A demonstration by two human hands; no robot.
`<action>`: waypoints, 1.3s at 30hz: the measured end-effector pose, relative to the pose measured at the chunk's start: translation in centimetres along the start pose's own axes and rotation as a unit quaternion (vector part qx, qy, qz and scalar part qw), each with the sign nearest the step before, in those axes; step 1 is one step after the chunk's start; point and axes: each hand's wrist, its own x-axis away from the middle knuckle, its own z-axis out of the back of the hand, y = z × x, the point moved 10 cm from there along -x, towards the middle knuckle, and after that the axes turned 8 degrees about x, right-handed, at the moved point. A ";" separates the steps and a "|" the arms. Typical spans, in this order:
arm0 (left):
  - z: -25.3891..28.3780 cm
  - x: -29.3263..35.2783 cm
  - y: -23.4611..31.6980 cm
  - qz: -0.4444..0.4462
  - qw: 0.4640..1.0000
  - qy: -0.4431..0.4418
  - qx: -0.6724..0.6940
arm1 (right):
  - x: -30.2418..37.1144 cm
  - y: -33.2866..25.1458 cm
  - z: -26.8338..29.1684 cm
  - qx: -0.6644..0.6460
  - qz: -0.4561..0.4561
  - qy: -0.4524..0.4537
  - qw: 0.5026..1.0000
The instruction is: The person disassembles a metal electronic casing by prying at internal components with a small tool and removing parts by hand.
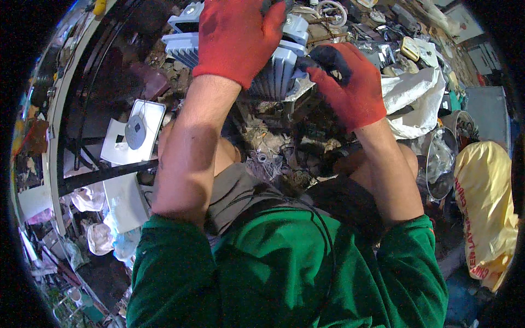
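A light grey metal housing with cooling fins lies in front of me at the top of the view, in two stacked parts with a dark gap between them. My left hand, in a red glove with dark fingertips, is over its middle and hides much of it. The thumb and a finger come close together there; the other fingers are cut off by the upper edge. At the housing's right end, my right hand, gloved alike, has its fingers curled in toward the thumb. Whatever lies between those fingertips is too hidden to name.
White plates with a grey disc lean on the left beside a dark metal frame. A white sack, a round metal tin and a yellow sack stand at right. Scrap parts crowd the far ground; wire bits lie between my legs.
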 end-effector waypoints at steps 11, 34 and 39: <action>-0.2 0.3 0.2 0.008 0.999 0.001 -0.047 | 0.0 1.3 -0.4 -0.077 -0.006 0.007 0.997; 0.1 0.1 0.4 -0.007 1.000 0.002 -0.012 | -0.3 0.2 -0.3 -0.025 0.060 0.013 0.998; 0.3 0.0 0.5 -0.011 1.000 0.020 0.021 | -0.1 1.0 -0.1 -0.061 0.004 0.010 0.998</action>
